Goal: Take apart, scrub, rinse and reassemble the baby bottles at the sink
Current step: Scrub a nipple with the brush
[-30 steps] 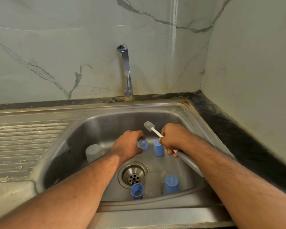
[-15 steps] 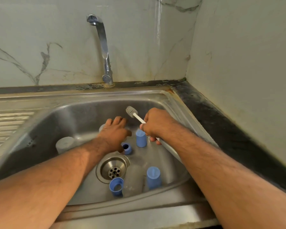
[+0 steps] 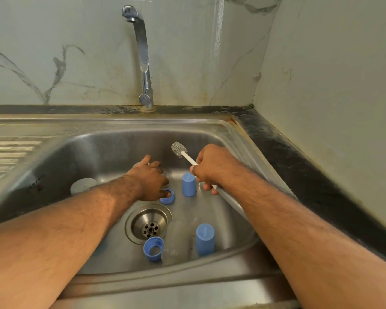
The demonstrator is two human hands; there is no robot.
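Our hands work over bottle parts in the steel sink (image 3: 210, 134).

Our right hand (image 3: 212, 167) grips the white bottle brush (image 3: 184, 154), bristles toward 11 o'clock. Our left hand (image 3: 148, 180) lies with fingers extended, thumb touching a blue ring (image 3: 168, 197). A blue cap (image 3: 188, 184) stands at 3 o'clock of that ring; another cap (image 3: 205, 239) and ring (image 3: 153, 249) lie toward 6 o'clock of the drain (image 3: 148, 224).

Steel sink (image 3: 103, 152) seen from above; tap (image 3: 143, 52) at upper centre. Bottle brush (image 3: 183, 153) is gripped in the right hand (image 3: 212, 168), bristle head raised toward frame centre. Left hand (image 3: 151, 181) is reached down, thumb touching a blue ring (image 3: 168, 196). A blue cap (image 3: 189, 184) is stood upright beside it. Second ring (image 3: 153, 248) and cap (image 3: 205, 239) are placed lower centre, near the drain (image 3: 148, 224).
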